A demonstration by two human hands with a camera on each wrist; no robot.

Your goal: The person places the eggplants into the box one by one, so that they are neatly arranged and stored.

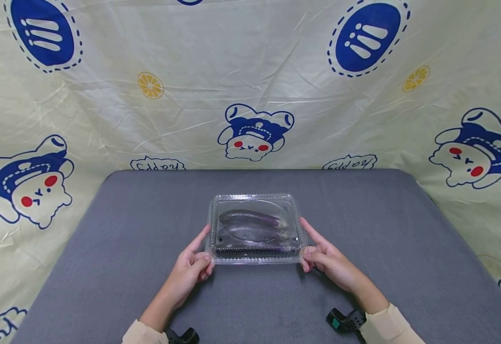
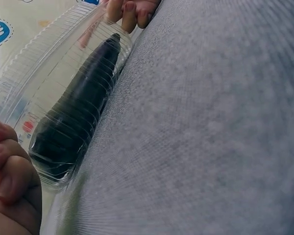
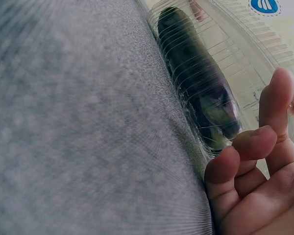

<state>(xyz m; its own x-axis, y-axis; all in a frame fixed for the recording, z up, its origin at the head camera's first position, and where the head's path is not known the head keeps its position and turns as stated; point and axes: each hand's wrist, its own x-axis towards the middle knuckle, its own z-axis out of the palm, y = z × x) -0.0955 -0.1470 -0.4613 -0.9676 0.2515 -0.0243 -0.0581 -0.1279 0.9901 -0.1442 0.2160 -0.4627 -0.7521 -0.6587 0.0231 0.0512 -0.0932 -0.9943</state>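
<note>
A clear plastic clamshell box [image 1: 255, 261] sits on the grey cloth with its lid down. Inside it, seen through the lid, lie two dark purple eggplants [image 1: 250, 217], side by side, their stem ends to the right. At the box's near left corner my left hand [image 1: 189, 267] pinches the rim, its index finger stretched along the left side. My right hand [image 1: 332, 263] grips the rim at the near right corner in the same way, with the index finger along the right side. The wrist views show an eggplant [image 3: 201, 78] through the ribbed wall and curled fingers [image 2: 14, 176] beside the box.
A grey cloth-covered table [image 1: 147, 205] spreads around the box. Behind and beside it hangs a pale sheet [image 1: 242, 57] printed with cartoon figures and orange slices. A black band [image 1: 346, 320] is on the right wrist, and another black device [image 1: 182, 336] is by the left wrist.
</note>
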